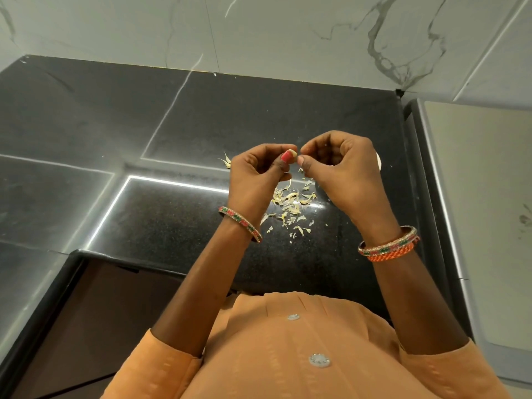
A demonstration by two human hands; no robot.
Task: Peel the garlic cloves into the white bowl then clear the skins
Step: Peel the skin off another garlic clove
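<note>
While both hands are raised above the black counter (178,226), the left hand (256,174) pinches a garlic clove (293,153) between thumb and fingertips, and the right hand (342,168) nips at the clove's tip with thumb and forefinger. Directly below lies a scatter of skins (293,203) on the counter — a few more sit just past the left knuckles. The white bowl (378,162) is almost wholly hidden behind the right hand — only a sliver of rim shows. Marble wall tiles (288,33) rise behind.
</note>
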